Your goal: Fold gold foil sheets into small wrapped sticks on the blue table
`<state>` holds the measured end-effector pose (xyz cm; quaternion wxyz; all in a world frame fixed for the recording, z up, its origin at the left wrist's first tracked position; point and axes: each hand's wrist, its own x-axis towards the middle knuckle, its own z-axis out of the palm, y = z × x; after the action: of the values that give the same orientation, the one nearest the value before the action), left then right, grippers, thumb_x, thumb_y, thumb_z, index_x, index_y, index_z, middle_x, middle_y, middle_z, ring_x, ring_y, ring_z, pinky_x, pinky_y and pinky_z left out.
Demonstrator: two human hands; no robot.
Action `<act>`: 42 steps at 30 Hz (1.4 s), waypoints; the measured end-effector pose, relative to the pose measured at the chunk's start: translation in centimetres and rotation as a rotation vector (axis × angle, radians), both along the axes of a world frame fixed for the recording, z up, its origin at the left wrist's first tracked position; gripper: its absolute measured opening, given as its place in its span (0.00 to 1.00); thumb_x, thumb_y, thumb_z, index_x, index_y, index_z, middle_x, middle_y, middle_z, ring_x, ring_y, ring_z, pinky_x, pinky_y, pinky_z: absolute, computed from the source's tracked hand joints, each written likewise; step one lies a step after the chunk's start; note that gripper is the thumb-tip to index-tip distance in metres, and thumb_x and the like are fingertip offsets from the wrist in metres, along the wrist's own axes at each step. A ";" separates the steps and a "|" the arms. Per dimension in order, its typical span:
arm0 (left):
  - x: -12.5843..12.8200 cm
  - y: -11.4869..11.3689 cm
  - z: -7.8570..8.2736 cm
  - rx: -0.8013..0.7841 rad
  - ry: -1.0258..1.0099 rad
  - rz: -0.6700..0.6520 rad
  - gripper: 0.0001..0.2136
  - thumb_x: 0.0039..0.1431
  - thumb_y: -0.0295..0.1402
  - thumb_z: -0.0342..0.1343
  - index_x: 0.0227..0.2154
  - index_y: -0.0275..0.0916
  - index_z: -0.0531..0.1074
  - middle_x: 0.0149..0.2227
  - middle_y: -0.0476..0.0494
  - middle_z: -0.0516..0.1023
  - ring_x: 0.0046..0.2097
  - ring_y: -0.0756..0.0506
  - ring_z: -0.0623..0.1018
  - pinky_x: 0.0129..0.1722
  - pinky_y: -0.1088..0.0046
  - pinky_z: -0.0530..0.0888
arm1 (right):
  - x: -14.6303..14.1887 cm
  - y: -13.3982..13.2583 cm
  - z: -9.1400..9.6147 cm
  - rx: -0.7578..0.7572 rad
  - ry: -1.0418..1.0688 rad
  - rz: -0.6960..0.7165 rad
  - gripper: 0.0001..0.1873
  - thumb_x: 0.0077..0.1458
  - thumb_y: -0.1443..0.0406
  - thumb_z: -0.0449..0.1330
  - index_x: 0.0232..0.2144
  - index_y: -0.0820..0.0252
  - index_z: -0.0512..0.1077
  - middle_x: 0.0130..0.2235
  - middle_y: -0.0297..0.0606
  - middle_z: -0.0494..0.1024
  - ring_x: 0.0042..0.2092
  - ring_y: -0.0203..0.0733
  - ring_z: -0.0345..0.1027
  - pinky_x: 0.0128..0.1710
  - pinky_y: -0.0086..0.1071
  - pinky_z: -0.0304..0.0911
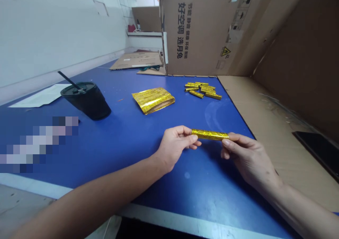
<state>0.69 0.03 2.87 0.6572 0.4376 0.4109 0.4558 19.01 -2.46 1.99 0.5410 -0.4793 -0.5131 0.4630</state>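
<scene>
A rolled gold foil tube (210, 134) is held level just above the blue table (127, 140). My left hand (176, 145) pinches its left end between thumb and fingers. My right hand (245, 156) pinches its right end the same way. Farther back lies a stack of flat gold foil sheets (153, 99). To the right of that stack sits a small pile of several finished gold rolls (203, 89).
A black lidded cup with a straw (86, 99) stands at the left, with white paper (43, 95) behind it. A big cardboard box (201, 27) stands at the back. Flat cardboard (275, 126) covers the table's right side, a dark flat object (317, 150) lying on it.
</scene>
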 end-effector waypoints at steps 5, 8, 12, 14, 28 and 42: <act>-0.3 0.3 0.0 -0.038 -0.058 -0.072 0.07 0.50 0.31 0.55 0.28 0.31 0.68 0.25 0.44 0.75 0.26 0.51 0.75 0.25 0.77 0.70 | 0.5 0.1 -0.3 0.174 -0.159 -0.036 0.03 0.45 0.64 0.62 0.23 0.58 0.73 0.20 0.31 0.68 0.23 0.33 0.61 0.24 0.29 0.58; -0.3 0.5 0.0 -0.037 -0.093 -0.049 0.06 0.50 0.30 0.56 0.28 0.31 0.67 0.25 0.43 0.75 0.26 0.51 0.75 0.26 0.77 0.70 | 0.5 0.2 -0.5 0.139 -0.113 0.011 0.05 0.45 0.64 0.63 0.29 0.55 0.74 0.24 0.31 0.72 0.23 0.32 0.64 0.25 0.29 0.60; -0.2 0.4 -0.1 -0.015 -0.073 -0.028 0.04 0.48 0.26 0.56 0.27 0.31 0.67 0.26 0.44 0.75 0.27 0.51 0.75 0.28 0.77 0.71 | 0.2 0.4 -0.5 0.046 0.069 0.014 0.08 0.44 0.62 0.63 0.31 0.55 0.73 0.25 0.31 0.75 0.22 0.33 0.67 0.24 0.28 0.62; -0.1 0.3 -0.2 0.007 -0.037 -0.034 0.04 0.48 0.26 0.56 0.26 0.31 0.67 0.24 0.45 0.75 0.26 0.52 0.75 0.27 0.78 0.71 | 0.2 0.5 -0.5 0.024 0.103 0.000 0.08 0.43 0.63 0.64 0.29 0.56 0.72 0.23 0.31 0.74 0.22 0.34 0.68 0.24 0.28 0.62; 0.2 -0.1 -0.1 0.036 0.018 -0.081 0.08 0.47 0.24 0.56 0.33 0.30 0.69 0.24 0.47 0.74 0.26 0.52 0.75 0.29 0.77 0.72 | -0.1 0.3 -0.5 0.010 0.081 0.107 0.21 0.45 0.65 0.63 0.44 0.54 0.65 0.25 0.29 0.75 0.24 0.34 0.69 0.27 0.29 0.64; 1.1 0.1 -3.5 0.182 0.187 -0.083 0.11 0.48 0.27 0.53 0.37 0.34 0.66 0.32 0.47 0.68 0.28 0.53 0.73 0.27 0.76 0.70 | 3.2 5.5 -0.9 -0.038 -0.268 -0.181 0.20 0.38 0.59 0.63 0.35 0.61 0.68 0.25 0.34 0.73 0.25 0.37 0.67 0.24 0.30 0.63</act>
<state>1.76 0.17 -0.60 0.5918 0.5526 0.4090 0.4208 22.22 3.03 1.12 0.4980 -0.5914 -0.5265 0.3536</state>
